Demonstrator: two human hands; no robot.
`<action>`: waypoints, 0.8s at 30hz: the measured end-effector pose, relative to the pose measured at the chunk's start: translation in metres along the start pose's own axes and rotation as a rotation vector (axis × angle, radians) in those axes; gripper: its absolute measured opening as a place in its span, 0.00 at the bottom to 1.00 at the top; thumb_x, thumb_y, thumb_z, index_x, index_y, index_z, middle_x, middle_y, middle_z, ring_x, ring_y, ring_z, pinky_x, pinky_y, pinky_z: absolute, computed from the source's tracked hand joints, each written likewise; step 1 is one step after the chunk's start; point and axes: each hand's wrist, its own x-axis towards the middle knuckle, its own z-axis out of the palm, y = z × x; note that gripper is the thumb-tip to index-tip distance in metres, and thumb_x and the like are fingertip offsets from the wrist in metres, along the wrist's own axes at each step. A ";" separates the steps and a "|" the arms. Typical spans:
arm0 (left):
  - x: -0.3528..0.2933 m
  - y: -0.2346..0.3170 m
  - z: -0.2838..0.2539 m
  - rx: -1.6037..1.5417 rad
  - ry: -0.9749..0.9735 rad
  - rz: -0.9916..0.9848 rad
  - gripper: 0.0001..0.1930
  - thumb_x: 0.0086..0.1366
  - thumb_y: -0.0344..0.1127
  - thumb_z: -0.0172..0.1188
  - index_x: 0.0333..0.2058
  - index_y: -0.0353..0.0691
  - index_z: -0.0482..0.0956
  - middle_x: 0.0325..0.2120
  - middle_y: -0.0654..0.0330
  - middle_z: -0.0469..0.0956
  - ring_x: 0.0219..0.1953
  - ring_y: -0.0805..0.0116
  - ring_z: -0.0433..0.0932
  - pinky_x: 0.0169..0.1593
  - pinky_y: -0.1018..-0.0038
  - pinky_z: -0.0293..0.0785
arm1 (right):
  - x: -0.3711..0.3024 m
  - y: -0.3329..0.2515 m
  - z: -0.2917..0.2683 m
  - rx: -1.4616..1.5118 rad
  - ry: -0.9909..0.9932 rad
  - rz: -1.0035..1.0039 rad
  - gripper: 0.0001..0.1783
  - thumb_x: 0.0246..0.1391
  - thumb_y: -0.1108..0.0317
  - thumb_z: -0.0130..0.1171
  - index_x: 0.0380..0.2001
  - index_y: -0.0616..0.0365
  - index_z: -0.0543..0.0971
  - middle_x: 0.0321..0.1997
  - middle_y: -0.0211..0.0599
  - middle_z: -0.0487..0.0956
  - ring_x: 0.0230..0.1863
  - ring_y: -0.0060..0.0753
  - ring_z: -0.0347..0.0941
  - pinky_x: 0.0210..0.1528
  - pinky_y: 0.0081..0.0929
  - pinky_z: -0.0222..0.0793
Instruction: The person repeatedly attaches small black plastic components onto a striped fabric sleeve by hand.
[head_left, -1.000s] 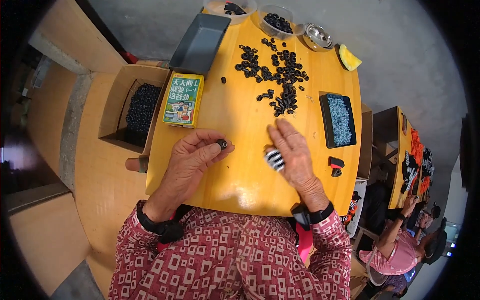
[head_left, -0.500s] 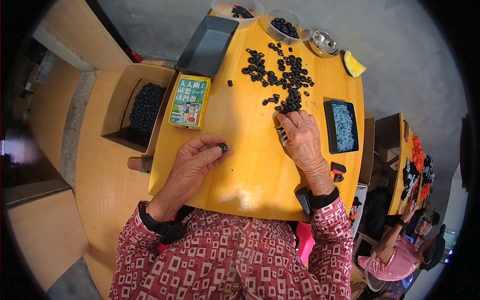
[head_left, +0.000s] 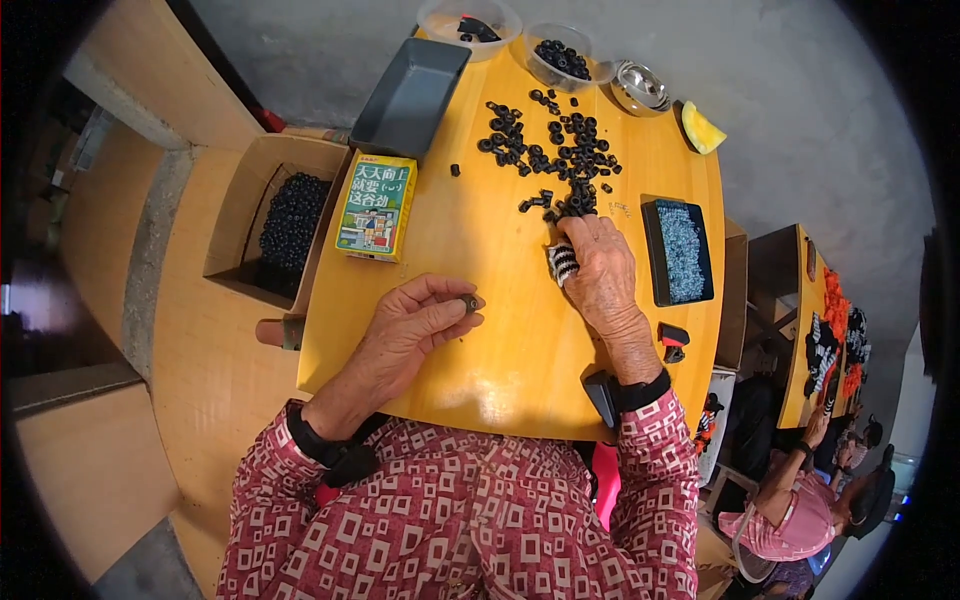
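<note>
Between the thumb and fingertips of my left hand [head_left: 425, 318] is a small dark ring-shaped part [head_left: 470, 302], held above the near middle of the table. My right hand [head_left: 600, 262] is curled down at the near end of a pile of small black ring-shaped parts [head_left: 575, 160]. A black-and-white striped piece [head_left: 562, 262] shows at its thumb side; whether it is worn or held I cannot tell. Its fingertips are partly hidden, and so is anything between them.
A grey tray [head_left: 412, 95], a yellow-green box [head_left: 376, 208] and clear bowls [head_left: 540, 68] stand left and far. Metal bowls [head_left: 640, 90], a yellow wedge [head_left: 702, 128] and a black tray of pale bits [head_left: 682, 250] lie right. A carton [head_left: 235, 225] holds dark parts.
My left hand has moved right with the small dark part. My right hand has shifted slightly nearer and left, and more of the striped piece shows.
</note>
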 end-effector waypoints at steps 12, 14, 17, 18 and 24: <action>0.014 -0.005 0.014 -0.030 0.005 -0.027 0.10 0.68 0.27 0.59 0.47 0.37 0.78 0.43 0.57 0.81 0.44 0.69 0.81 0.53 0.75 0.79 | -0.019 -0.012 -0.013 0.326 0.114 0.048 0.17 0.42 0.81 0.66 0.39 0.62 0.77 0.34 0.43 0.76 0.37 0.46 0.76 0.40 0.35 0.73; 0.018 -0.007 0.016 -0.057 -0.017 -0.035 0.09 0.68 0.27 0.59 0.47 0.37 0.78 0.43 0.57 0.81 0.45 0.68 0.81 0.53 0.75 0.79 | -0.027 -0.028 -0.029 0.509 0.121 0.082 0.18 0.43 0.80 0.67 0.41 0.63 0.77 0.33 0.44 0.76 0.37 0.45 0.76 0.40 0.34 0.74; 0.023 -0.013 0.023 -0.064 -0.053 -0.057 0.09 0.68 0.27 0.59 0.47 0.37 0.79 0.43 0.58 0.80 0.45 0.67 0.81 0.54 0.74 0.79 | -0.036 -0.044 -0.044 0.598 0.119 0.072 0.24 0.41 0.82 0.67 0.46 0.63 0.78 0.35 0.45 0.77 0.35 0.42 0.79 0.37 0.29 0.75; 0.024 -0.014 0.027 -0.045 -0.064 -0.067 0.09 0.68 0.27 0.59 0.47 0.36 0.79 0.43 0.58 0.80 0.46 0.67 0.81 0.55 0.74 0.79 | -0.039 -0.045 -0.047 0.599 0.119 0.076 0.24 0.41 0.82 0.67 0.46 0.63 0.78 0.35 0.45 0.77 0.35 0.42 0.79 0.37 0.29 0.75; 0.030 -0.029 0.035 0.031 -0.129 -0.118 0.11 0.67 0.33 0.64 0.45 0.37 0.80 0.42 0.62 0.80 0.43 0.72 0.80 0.50 0.77 0.79 | -0.042 -0.051 -0.066 0.284 0.083 -0.231 0.29 0.39 0.78 0.65 0.51 0.63 0.78 0.37 0.42 0.77 0.38 0.41 0.77 0.41 0.35 0.75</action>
